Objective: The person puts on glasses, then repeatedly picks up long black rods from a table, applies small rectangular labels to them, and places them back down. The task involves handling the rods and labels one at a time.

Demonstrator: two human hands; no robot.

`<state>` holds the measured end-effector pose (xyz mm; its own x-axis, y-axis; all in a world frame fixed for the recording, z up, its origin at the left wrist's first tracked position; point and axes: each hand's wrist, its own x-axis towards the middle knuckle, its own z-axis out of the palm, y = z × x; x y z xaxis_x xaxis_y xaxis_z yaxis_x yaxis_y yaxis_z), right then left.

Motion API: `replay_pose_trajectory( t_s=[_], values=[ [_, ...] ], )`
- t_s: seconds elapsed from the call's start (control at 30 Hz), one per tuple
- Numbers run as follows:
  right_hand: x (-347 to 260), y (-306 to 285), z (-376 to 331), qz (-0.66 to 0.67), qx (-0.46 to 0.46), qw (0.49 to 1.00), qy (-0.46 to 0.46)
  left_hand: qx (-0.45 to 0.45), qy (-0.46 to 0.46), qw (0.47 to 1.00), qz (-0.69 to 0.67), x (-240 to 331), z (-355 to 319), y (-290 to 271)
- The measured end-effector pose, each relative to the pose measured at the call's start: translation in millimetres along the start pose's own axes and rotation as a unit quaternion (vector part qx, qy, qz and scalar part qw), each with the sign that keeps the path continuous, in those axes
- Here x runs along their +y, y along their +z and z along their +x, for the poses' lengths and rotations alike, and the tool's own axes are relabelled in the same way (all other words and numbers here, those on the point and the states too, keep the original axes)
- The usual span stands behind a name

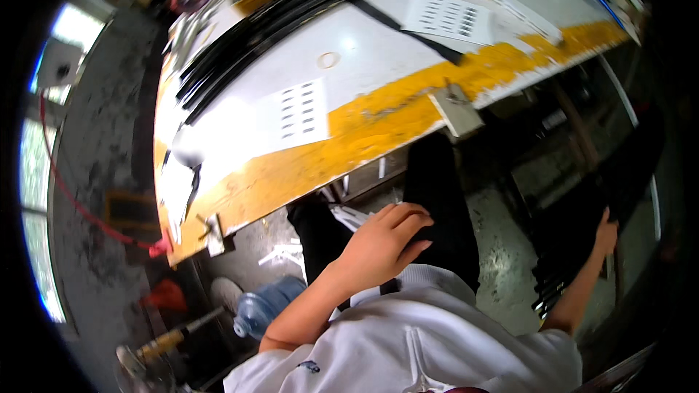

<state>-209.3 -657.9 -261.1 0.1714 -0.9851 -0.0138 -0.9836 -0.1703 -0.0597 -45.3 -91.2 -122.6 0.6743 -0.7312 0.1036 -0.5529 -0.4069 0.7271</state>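
- The right hand (604,236) reaches far out to the person's right, fingers spread against a bundle of black strips (582,247) standing low beside the workbench (378,124).
- The bundle's long axis runs roughly upright, slightly tilted.
- The left hand (386,244) rests loosely curled on the black-trousered thigh (437,196), holding nothing, well apart from the bundle.
- The right hand is the nearer of the 2.
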Motion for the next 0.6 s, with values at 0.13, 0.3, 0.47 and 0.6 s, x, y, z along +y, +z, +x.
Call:
replay_pose_trajectory(
  t_s=[0.13, 0.3, 0.47, 0.6],
  values=[
    [-31, -18, 7, 0.027, 0.103, 0.991, -0.086, 0.025, -0.022, 0.999, 0.019, -12, -3, -28],
    [-162, -51, 15, 0.236, 0.115, 0.874, -0.409, 0.088, -0.090, 0.990, 0.066, -28, -7, -65],
    [-380, -107, -140, 0.234, 0.085, 0.677, -0.693, 0.143, -0.128, 0.980, 0.049, -38, -17, -82],
    [-512, -121, -241, 0.164, 0.134, 0.553, -0.805, 0.200, -0.165, 0.964, 0.051, -45, -43, -93]
  ],
)
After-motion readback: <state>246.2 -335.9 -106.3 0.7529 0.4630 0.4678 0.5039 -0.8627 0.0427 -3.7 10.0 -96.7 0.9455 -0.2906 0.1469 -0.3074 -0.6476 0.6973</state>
